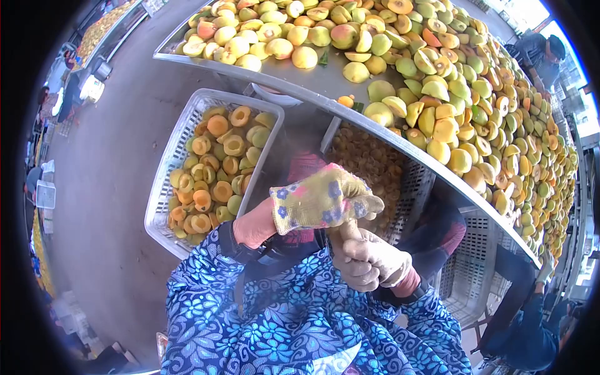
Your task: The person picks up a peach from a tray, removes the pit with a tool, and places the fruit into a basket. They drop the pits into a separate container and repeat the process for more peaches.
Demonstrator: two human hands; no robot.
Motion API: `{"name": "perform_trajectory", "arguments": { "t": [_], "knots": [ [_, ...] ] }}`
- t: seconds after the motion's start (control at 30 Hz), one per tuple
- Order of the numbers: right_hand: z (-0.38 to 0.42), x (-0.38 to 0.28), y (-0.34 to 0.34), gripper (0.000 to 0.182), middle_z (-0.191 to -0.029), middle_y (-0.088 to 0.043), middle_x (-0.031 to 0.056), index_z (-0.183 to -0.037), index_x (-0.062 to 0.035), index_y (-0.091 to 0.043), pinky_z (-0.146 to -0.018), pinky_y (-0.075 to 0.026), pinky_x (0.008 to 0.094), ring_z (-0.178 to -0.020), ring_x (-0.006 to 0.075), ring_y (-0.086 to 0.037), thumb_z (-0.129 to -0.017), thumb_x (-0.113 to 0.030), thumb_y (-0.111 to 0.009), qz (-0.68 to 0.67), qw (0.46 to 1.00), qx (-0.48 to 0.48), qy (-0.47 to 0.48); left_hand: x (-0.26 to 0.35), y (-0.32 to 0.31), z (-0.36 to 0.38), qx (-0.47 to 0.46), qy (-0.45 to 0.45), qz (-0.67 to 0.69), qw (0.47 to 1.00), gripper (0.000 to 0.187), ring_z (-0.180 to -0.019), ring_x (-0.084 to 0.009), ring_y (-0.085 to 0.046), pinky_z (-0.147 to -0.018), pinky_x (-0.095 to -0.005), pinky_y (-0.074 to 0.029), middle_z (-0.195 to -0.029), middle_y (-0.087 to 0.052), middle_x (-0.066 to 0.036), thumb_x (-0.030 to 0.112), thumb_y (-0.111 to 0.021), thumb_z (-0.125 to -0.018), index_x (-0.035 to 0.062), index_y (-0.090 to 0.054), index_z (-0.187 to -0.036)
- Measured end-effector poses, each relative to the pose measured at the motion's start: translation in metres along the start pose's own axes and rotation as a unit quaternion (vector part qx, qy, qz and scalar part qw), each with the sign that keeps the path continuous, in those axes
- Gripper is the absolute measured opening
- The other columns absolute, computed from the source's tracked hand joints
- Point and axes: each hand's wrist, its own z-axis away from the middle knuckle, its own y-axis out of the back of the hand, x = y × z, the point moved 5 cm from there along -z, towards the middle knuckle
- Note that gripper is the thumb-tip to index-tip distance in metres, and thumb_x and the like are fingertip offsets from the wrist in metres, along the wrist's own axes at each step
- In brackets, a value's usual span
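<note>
My left hand (325, 197), in a yellow glove with blue and pink flowers, is closed in front of my chest. Just below and to its right is my right hand (375, 261), in a plain pale glove, with its fingers curled. The two hands meet at a tan, finger-like shape (350, 230); whether it is part of a glove or a held object is unclear. Beyond them, halved and whole yellow-green fruits (447, 129) are heaped on a metal table (325, 76). A white crate (164, 181) of fruit halves (222, 190) stands left of my hands.
Under the table edge, a container holds small brownish pieces (365, 156). An empty-looking grey crate (469, 262) stands at the right. One person (540, 56) is at the table's far right, another (531, 331) at the lower right. More people and white buckets (92, 89) are at the left.
</note>
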Motion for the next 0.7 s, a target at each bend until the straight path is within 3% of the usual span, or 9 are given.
{"name": "perform_trajectory", "arguments": {
  "t": [0.03,0.1,0.17,0.23,0.3,0.33,0.57,0.63,0.7],
  "knots": [
    [0.000,-0.002,0.002,0.024,-0.056,-0.037,-0.0062,-0.087,-0.0119,-0.046,-0.033,-0.025,0.0194,-0.039,0.0032,-0.032,-0.100,-0.030,-0.055,0.033,0.999,0.036,0.009,0.004,0.001,-0.003,0.001,-0.041,-0.020,0.999,0.025,-0.079,-0.0200,-0.067,-0.068,-0.0318,-0.053,-0.091,-0.071,-0.011,0.022,-0.059,-0.097,0.0001,-0.071,-0.096],
    [-0.001,-0.002,0.009,0.027,-0.056,-0.037,-0.0055,-0.087,-0.0113,-0.045,-0.031,-0.024,0.0193,-0.038,0.0034,-0.032,-0.099,-0.033,-0.057,0.004,1.000,0.016,0.018,0.005,-0.007,-0.005,0.009,-0.027,-0.004,1.000,0.029,-0.081,-0.0199,-0.067,-0.070,-0.0323,-0.053,-0.095,-0.071,-0.011,0.025,-0.058,-0.097,-0.0017,-0.070,-0.095],
    [-0.002,-0.002,0.001,0.030,-0.055,-0.038,-0.0048,-0.086,-0.0104,-0.045,-0.031,-0.025,0.0197,-0.037,0.0039,-0.032,-0.098,-0.033,-0.059,-0.150,0.978,-0.139,0.040,0.000,-0.010,-0.005,0.183,-0.072,0.147,0.969,0.027,-0.075,-0.0164,-0.066,-0.066,-0.0304,-0.052,-0.088,-0.070,-0.012,0.021,-0.059,-0.098,-0.0031,-0.070,-0.095],
    [0.002,-0.002,0.007,0.031,-0.054,-0.038,-0.0044,-0.086,-0.0096,-0.044,-0.030,-0.026,0.0199,-0.036,0.0038,-0.031,-0.097,-0.034,-0.060,-0.142,0.980,-0.132,0.053,-0.011,-0.027,-0.007,0.211,-0.062,0.206,0.954,0.037,-0.078,-0.0166,-0.065,-0.067,-0.0294,-0.052,-0.092,-0.069,-0.011,0.029,-0.056,-0.100,-0.0045,-0.070,-0.093],
    [0.005,0.000,0.017,0.031,-0.054,-0.038,-0.0048,-0.086,-0.0094,-0.045,-0.030,-0.025,0.0200,-0.036,0.0036,-0.031,-0.096,-0.034,-0.061,-0.149,0.984,-0.083,0.054,-0.025,-0.036,-0.007,0.285,-0.019,0.330,0.900,0.047,-0.078,-0.0179,-0.066,-0.067,-0.0298,-0.052,-0.090,-0.069,-0.013,0.037,-0.052,-0.101,-0.0049,-0.070,-0.091],
    [0.005,0.000,0.020,0.031,-0.054,-0.038,-0.0048,-0.086,-0.0094,-0.045,-0.030,-0.025,0.0200,-0.036,0.0036,-0.031,-0.096,-0.034,-0.061,-0.150,0.984,-0.082,0.056,-0.029,-0.041,-0.007,0.304,0.021,0.343,0.889,0.053,-0.075,-0.0193,-0.067,-0.064,-0.0305,-0.053,-0.088,-0.069,-0.014,0.043,-0.049,-0.101,-0.0044,-0.069,-0.090],
    [0.006,-0.003,0.023,0.030,-0.055,-0.040,-0.0027,-0.083,-0.0077,-0.044,-0.031,-0.029,0.0223,-0.038,0.0070,-0.036,-0.094,-0.028,-0.063,-0.086,0.986,-0.070,0.126,-0.034,-0.048,-0.017,0.361,0.084,0.395,0.841,0.051,-0.063,-0.0194,-0.066,-0.053,-0.0284,-0.053,-0.080,-0.069,-0.014,0.044,-0.052,-0.100,-0.0028,-0.069,-0.089],
    [0.012,-0.014,0.015,0.030,-0.055,-0.039,-0.0027,-0.083,-0.0082,-0.044,-0.032,-0.030,0.0236,-0.038,0.0072,-0.036,-0.093,-0.028,-0.065,0.148,0.959,0.043,0.239,-0.043,-0.043,-0.015,0.361,0.063,0.400,0.840,0.047,-0.063,-0.0213,-0.067,-0.051,-0.0298,-0.053,-0.081,-0.068,-0.014,0.043,-0.053,-0.100,-0.0009,-0.068,-0.091],
    [0.029,-0.012,0.002,0.025,-0.056,-0.038,-0.0030,-0.090,-0.0114,-0.044,-0.033,-0.030,0.0260,-0.035,0.0089,-0.032,-0.094,-0.026,-0.064,0.035,0.975,-0.086,0.202,-0.056,-0.034,-0.002,0.389,0.095,0.474,0.784,0.046,-0.062,-0.0243,-0.067,-0.050,-0.0319,-0.054,-0.083,-0.067,-0.015,0.044,-0.052,-0.100,0.0008,-0.065,-0.094]
  ]
}}
